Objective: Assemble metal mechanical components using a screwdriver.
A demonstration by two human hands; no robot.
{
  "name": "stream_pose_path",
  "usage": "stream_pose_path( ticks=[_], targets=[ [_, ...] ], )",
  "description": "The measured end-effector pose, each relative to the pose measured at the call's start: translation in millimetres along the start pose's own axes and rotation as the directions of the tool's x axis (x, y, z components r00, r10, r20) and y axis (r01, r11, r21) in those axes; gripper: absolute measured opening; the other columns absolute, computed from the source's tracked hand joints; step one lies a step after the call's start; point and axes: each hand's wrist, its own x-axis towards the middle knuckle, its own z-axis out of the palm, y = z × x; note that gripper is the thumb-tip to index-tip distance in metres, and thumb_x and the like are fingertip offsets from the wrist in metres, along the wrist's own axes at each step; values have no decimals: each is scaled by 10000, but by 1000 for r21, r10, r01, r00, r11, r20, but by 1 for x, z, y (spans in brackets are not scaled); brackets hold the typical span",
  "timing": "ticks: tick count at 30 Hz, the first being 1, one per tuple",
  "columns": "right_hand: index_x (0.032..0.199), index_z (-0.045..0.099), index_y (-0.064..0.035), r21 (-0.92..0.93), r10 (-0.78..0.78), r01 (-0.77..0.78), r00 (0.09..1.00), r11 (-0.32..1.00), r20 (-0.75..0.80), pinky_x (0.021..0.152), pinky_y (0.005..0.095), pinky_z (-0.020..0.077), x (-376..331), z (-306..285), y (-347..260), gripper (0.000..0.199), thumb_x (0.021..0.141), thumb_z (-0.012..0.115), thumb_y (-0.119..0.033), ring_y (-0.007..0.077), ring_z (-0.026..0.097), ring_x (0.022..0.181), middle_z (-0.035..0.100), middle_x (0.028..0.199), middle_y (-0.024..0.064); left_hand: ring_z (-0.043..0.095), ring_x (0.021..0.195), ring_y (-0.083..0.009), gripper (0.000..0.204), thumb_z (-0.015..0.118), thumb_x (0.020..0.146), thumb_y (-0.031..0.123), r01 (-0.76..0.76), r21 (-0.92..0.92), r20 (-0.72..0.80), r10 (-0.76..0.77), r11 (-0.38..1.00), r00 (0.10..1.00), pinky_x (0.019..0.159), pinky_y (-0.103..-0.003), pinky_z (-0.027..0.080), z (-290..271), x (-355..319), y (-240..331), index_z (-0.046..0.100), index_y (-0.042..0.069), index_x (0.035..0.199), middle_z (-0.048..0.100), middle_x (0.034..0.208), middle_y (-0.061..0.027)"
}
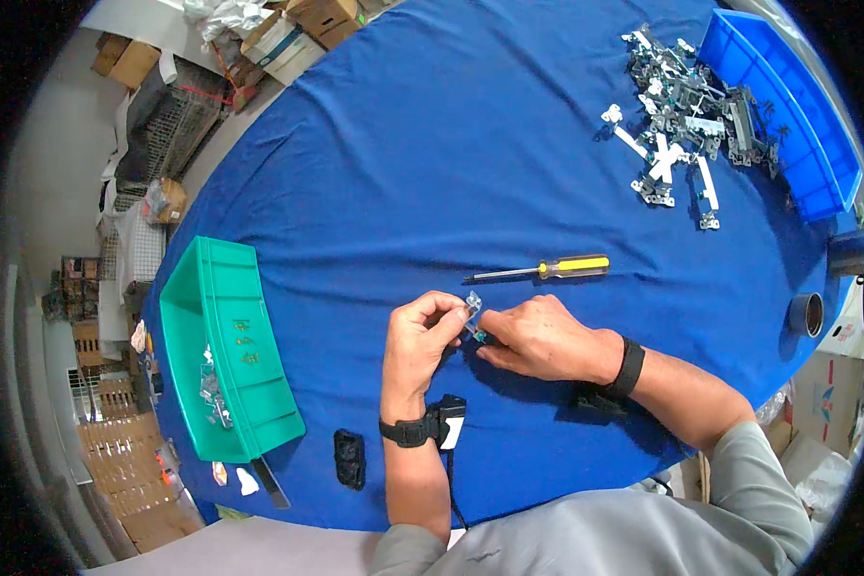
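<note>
Both hands meet over the blue cloth around a small silvery metal part (473, 303) with a greenish bit at its lower end. My left hand (422, 336) pinches its upper end between thumb and fingers. On the other side, my right hand (538, 336) closes its fingers on the lower end, hiding much of it. Just beyond the hands lies a screwdriver (574, 267) with a yellow and black handle, its shaft pointing left. Nothing touches it.
An open green bin (274, 384) at the left has a few metal parts inside. At the far right, a pile of metal and white parts (682, 106) lies against a blue bin (787, 96). A black object (349, 459) is near my left wrist; a dark round cup (806, 315) stands right.
</note>
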Motion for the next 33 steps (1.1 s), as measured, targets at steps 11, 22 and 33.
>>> stream_pose_path(
  ticks=[11, 22, 33],
  targets=[
    [843, 525, -40, 4, 13, -13, 1000, 1000, -28, 524, 509, 488, -2, 4, 0, 239, 870, 655, -239, 391, 640, 624, 636, 683, 166, 602, 713, -66, 112, 684, 915, 108, 105, -144, 51, -98, 984, 994, 591, -215, 500, -2, -2, 7, 705, 5, 953, 678, 842, -16],
    [853, 526, -40, 14, -2, 2, 1000, 1000, -19, 522, 506, 480, -2, 3, 0, 244, 884, 643, -253, 391, 637, 618, 634, 672, 162, 627, 731, -86, 102, 690, 904, 90, 101, -255, 100, -78, 962, 992, 617, -223, 518, -6, 2, -2, 697, -3, 947, 688, 874, -39],
    [899, 529, -39, 34, 18, -18, 1000, 999, -7, 544, 515, 487, -1, 4, 2, 232, 883, 642, -241, 394, 646, 656, 647, 733, 169, 633, 736, -94, 102, 681, 913, 96, 19, -87, 47, -15, 996, 999, 643, -237, 538, -4, 0, 2, 702, -4, 922, 691, 883, -46]
  ],
)
